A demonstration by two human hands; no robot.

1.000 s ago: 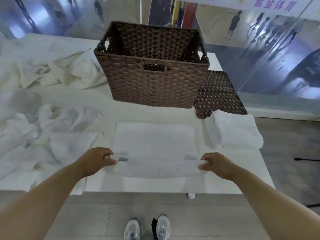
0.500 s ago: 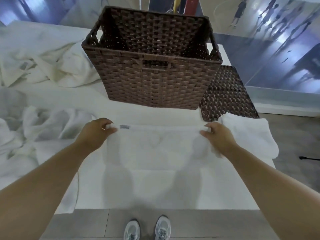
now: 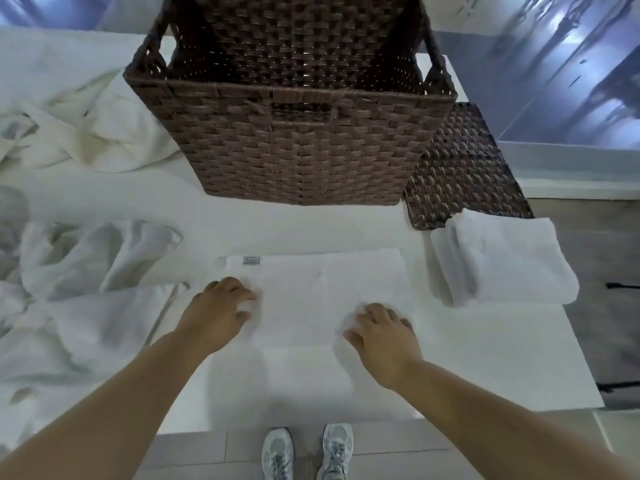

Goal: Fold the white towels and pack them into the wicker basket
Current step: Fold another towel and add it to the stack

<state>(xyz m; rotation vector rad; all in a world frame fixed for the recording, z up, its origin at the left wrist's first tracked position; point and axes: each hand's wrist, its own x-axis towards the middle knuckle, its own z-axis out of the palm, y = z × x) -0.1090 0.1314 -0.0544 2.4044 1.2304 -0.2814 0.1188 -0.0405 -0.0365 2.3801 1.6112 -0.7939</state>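
A white towel (image 3: 311,289), folded in half, lies flat on the white table (image 3: 502,358) just in front of the brown wicker basket (image 3: 304,140). A small grey label shows at its far left corner. My left hand (image 3: 218,310) rests on the towel's near left part with fingers loosely bent. My right hand (image 3: 381,330) lies on its near right part, fingers spread on the cloth. A folded white towel (image 3: 502,261) sits to the right of it. The basket's inside shows no towels from this angle.
Several loose, crumpled white towels (image 3: 86,258) cover the table's left side, with more cream cloth (image 3: 97,126) behind them. The wicker lid (image 3: 464,168) lies flat to the right of the basket, partly under the folded towel. My shoes stand on the grey floor below the table edge.
Both hands carried the towel's near edge up to its far edge, let it go, and came back toward me onto the folded towel. The camera tilted further down.
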